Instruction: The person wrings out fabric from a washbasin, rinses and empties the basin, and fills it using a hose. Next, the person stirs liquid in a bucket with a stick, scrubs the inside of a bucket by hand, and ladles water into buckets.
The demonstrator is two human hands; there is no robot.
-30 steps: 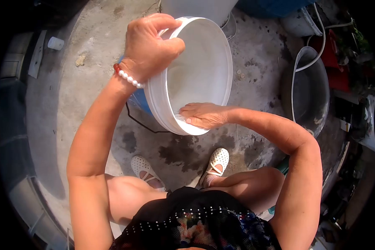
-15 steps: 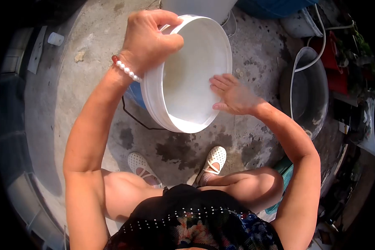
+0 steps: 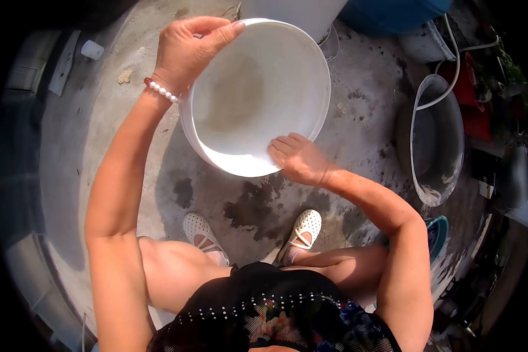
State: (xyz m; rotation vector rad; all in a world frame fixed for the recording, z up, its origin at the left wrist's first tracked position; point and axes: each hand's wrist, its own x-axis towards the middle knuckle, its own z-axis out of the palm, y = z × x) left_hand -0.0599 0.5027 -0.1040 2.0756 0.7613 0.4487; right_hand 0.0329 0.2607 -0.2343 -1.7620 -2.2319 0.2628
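Note:
A large white bucket [image 3: 287, 76] faces me with its round mouth, and a brownish patch shows on its inside bottom. My left hand [image 3: 190, 50], with a red and white bead bracelet at the wrist, pinches the rim at the upper left. At the lower right of the rim, my right hand [image 3: 296, 157] has its fingers curled over the edge and the thumb side hidden. Both hands touch only the bucket.
A grey tub [image 3: 431, 141] with a white hose [image 3: 452, 76] stands at the right. Behind the bucket are a white container [image 3: 302, 14] and a blue one [image 3: 387, 14]. A small white cup [image 3: 92, 50] lies far left; my shoes [image 3: 305, 229] are below.
The bucket has turned so its mouth and bottom face me more fully. My right hand went from the inner wall, off to the right with spread fingers, then onto the lower right rim.

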